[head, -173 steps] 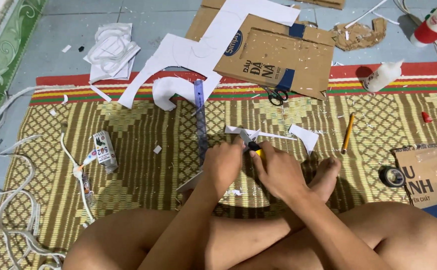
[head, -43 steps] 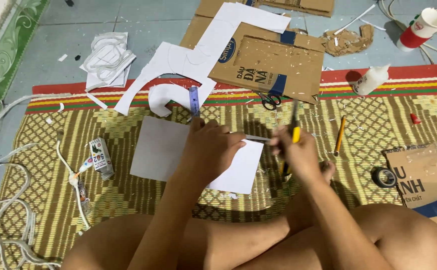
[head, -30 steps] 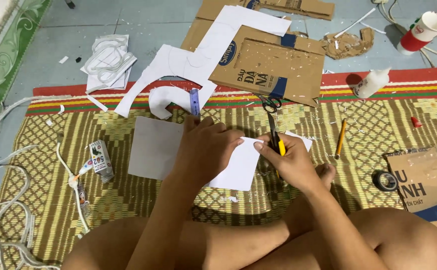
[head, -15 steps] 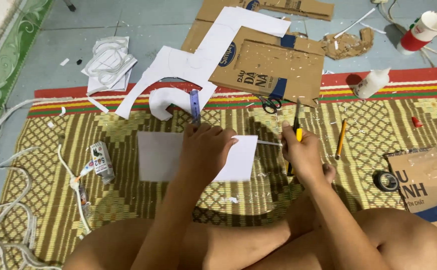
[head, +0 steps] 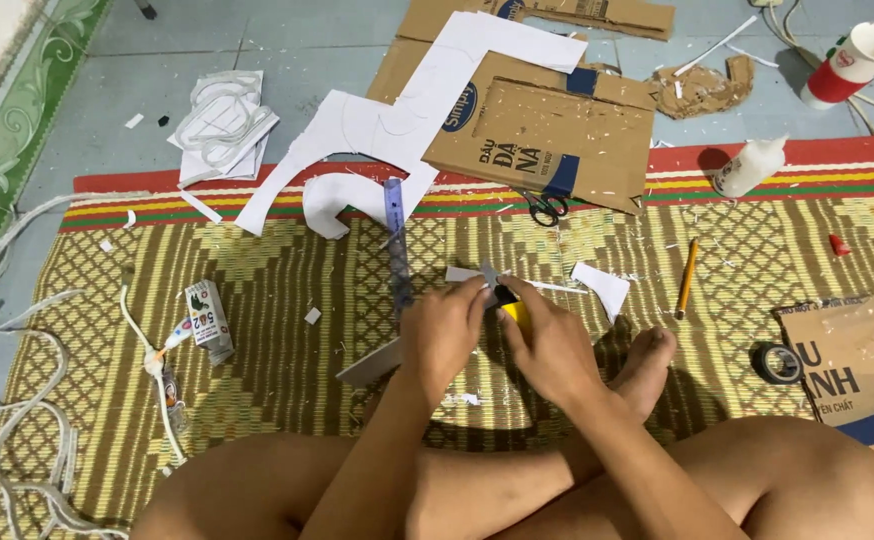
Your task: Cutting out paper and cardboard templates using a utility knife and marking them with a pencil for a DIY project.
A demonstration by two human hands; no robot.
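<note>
My left hand [head: 445, 335] and my right hand [head: 554, 348] are close together over the woven mat [head: 277, 400], just above my crossed legs. My right hand grips a yellow-handled cutter [head: 514, 311], whose dark tip points up between the two hands. My left hand holds a white sheet [head: 372, 362], tilted so that only its grey edge shows below the wrist. Its fingertips touch the cutter's tip. A clear blue ruler [head: 395, 245] lies on the mat just beyond my left hand.
Black-handled scissors [head: 545, 207], a pencil [head: 687, 278], paper scraps [head: 602, 286] and a white glue bottle [head: 749, 167] lie ahead. Cardboard [head: 547, 130] and cut white paper [head: 357, 130] are further back. A tape roll [head: 779, 362] lies right, a small glue tube and box [head: 207, 318] left, white cords [head: 17, 400] far left.
The sheet was flat on the mat under my left hand; now it is lifted and tilted edge-on. My right hand has brought the cutter in from the right to meet my left hand.
</note>
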